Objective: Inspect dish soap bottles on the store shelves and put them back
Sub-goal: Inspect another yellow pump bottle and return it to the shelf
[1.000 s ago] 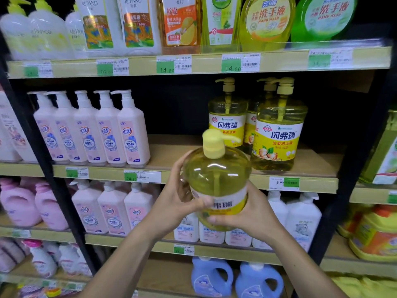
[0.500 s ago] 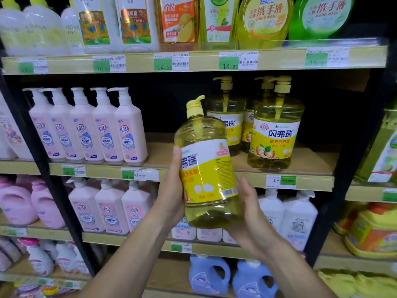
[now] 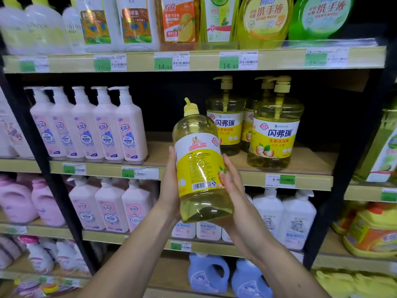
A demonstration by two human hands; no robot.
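Observation:
I hold a yellow dish soap bottle (image 3: 198, 160) with a pump top in front of the middle shelf (image 3: 300, 181), tilted slightly left, its back label with the barcode facing me. My left hand (image 3: 169, 190) grips its left side. My right hand (image 3: 233, 190) cups its right side and base, fingers curled round it. Three matching yellow bottles (image 3: 276, 136) stand upright on that shelf just behind and to the right.
A row of pink WOSH pump bottles (image 3: 90, 130) fills the shelf's left part. Bottles of hand wash and detergent (image 3: 264, 20) line the top shelf. Pink and white bottles sit below, and blue jugs (image 3: 208, 274) at the bottom. A black upright post (image 3: 43, 168) divides the rack.
The bottle was raised from a top-down tilt to nearly upright and rotated, so its back label now faces me. Both hands shifted along its sides.

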